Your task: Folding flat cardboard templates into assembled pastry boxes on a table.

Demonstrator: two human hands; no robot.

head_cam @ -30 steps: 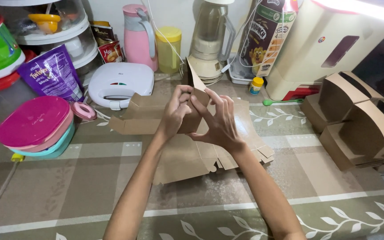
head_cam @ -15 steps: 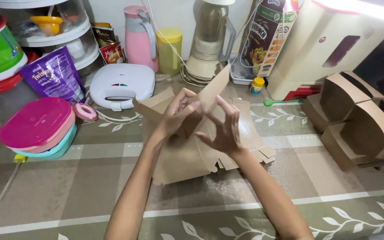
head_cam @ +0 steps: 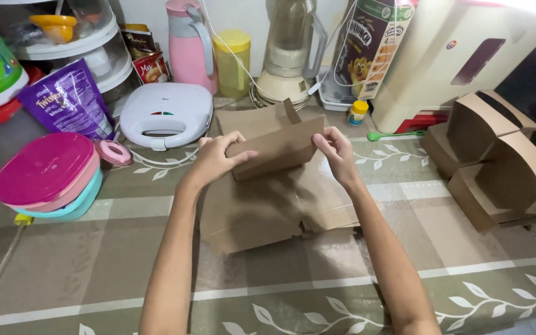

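Both hands hold a brown cardboard box blank (head_cam: 277, 149) that is partly folded up, raised a little above the table. My left hand (head_cam: 218, 158) grips its left end, thumb on the front wall. Pinching the right end is my right hand (head_cam: 337, 154). A flap sticks up at the back of the piece. Under it lies a stack of flat brown cardboard blanks (head_cam: 262, 214) on the patterned tablecloth (head_cam: 317, 291).
Several folded brown boxes (head_cam: 497, 161) are piled at the right. A white sandwich maker (head_cam: 165, 111), a purple snack bag (head_cam: 69, 99), stacked pink and teal lidded bowls (head_cam: 48, 177), a pink jug (head_cam: 190, 43), a blender (head_cam: 290, 53) and a beige dispenser (head_cam: 460, 56) line the back and left.
The hands have spread apart to the ends of the cardboard piece, which went from a loose angled sheet to a folded box shape with its front wall facing me.
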